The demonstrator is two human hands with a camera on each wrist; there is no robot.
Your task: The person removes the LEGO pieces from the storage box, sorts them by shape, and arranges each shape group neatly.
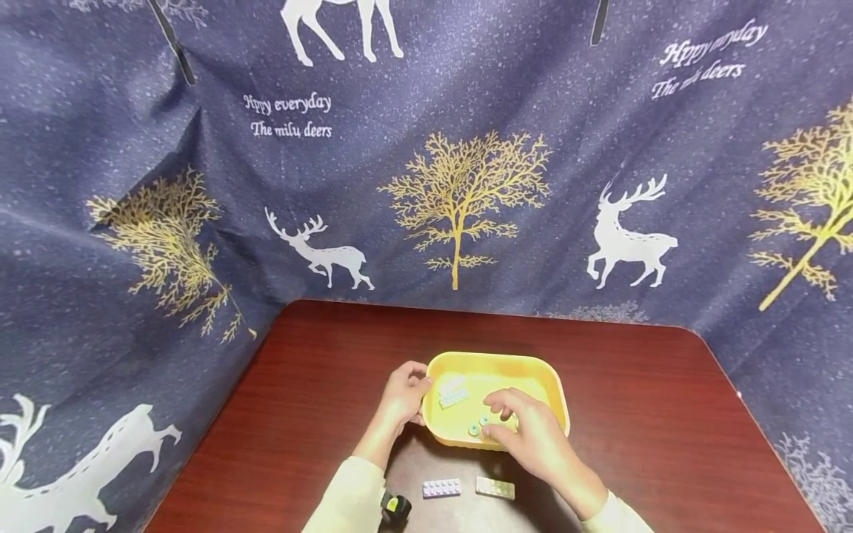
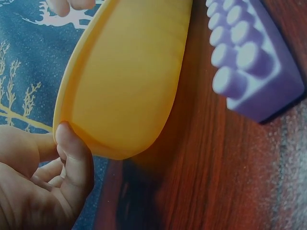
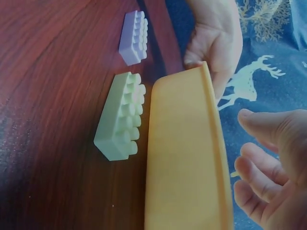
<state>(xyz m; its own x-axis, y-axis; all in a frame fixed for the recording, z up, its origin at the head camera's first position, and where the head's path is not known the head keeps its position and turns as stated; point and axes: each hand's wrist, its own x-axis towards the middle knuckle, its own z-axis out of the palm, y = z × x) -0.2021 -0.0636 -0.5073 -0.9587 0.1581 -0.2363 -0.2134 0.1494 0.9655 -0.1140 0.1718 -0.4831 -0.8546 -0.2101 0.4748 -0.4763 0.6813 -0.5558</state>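
Observation:
My left hand (image 1: 402, 396) pinches the left end of a yellow plastic tub (image 1: 558, 385), thumb over the rim, as the left wrist view shows too. Over the right part of the tub is my right hand (image 1: 536, 433), fingers loosely bent. In the right wrist view its thumb and fingers (image 3: 261, 167) stand apart with nothing between them. Two small round pieces (image 1: 474, 429) with dark centres lie in the tub near the right thumb. A pale block (image 1: 454, 398) lies at the tub's left side. The right hand partly hides the tub's contents.
In front of the tub, a purple toy brick (image 1: 441, 488) and a pale green toy brick (image 1: 495, 488) lie on the dark red table (image 1: 320, 355). A black device (image 1: 396, 508) sits by the left wrist. Blue cloth (image 1: 433, 89) with deer and trees hangs behind the table.

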